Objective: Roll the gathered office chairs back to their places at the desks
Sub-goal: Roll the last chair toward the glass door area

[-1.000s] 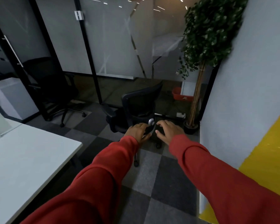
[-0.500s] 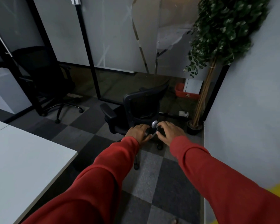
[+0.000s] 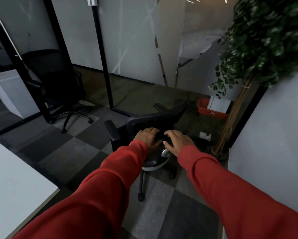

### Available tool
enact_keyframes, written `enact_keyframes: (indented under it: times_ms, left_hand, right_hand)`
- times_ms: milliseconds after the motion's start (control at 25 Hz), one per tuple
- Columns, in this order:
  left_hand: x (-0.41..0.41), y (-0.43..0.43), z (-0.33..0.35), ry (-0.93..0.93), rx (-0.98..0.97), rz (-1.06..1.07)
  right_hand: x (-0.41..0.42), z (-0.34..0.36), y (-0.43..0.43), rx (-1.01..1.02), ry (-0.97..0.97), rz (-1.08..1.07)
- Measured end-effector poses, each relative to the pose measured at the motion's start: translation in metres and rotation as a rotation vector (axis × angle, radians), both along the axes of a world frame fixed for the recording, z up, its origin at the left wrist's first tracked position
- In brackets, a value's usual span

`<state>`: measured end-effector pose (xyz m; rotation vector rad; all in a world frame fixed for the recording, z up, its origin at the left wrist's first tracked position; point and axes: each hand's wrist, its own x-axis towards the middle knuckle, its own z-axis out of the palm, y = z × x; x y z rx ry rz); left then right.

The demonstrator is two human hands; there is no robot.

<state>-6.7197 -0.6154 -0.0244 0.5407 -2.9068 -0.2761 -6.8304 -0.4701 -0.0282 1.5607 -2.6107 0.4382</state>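
We have the black mesh-backed office chair [image 3: 153,119] straight ahead of us on the grey chequered carpet, its seat turned away toward the frosted glass partition [image 3: 136,40]. The top edge of its back runs roughly from left to right across our reach. Both hands are on the rear of that back, below the top edge and just above the silver round knob [image 3: 165,153].

Our left hand [image 3: 147,138] has its fingers curled down over the backrest and holds it. Our right hand [image 3: 178,142], just beside it, lies on the back with fingers spread and bent; the dark mesh hides whether they hook round anything, so we cannot tell how firm that hold is.

The white flat-topped desk [image 3: 15,178] lies to our left and nearer to us than the chair, so we judge the chair must come back toward us and swing left. The left hand is on the desk side and would serve as the pivot while the right pushes round.

To the right, the leafy green potted tree [image 3: 265,40] stands near the chair, which leaves little room to turn that way. One black castor [image 3: 141,198] shows below our left sleeve.
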Motion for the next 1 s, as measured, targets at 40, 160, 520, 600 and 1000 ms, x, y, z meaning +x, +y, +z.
enact_keyframes:
  times_ms: [40, 160, 520, 600, 1000]
  left_hand:
    - [-0.013, -0.005, 0.002, 0.016, -0.011, 0.007]
    - [-0.049, -0.019, 0.005, 0.021, -0.066, 0.016]
    - [-0.135, -0.094, -0.014, -0.173, -0.064, 0.178]
    - [-0.156, -0.112, -0.018, -0.221, -0.003, 0.185]
    - [-0.193, -0.133, -0.022, -0.314, -0.005, 0.200]
  right_hand:
    - [-0.015, 0.001, -0.006, -0.004, 0.009, 0.014]
    - [-0.055, 0.003, -0.024, -0.007, 0.001, 0.018]
    - [-0.153, 0.002, -0.110, 0.086, 0.127, 0.037]
    - [-0.178, -0.002, -0.131, 0.164, 0.153, 0.021]
    - [-0.259, -0.034, -0.182, 0.384, 0.237, 0.098]
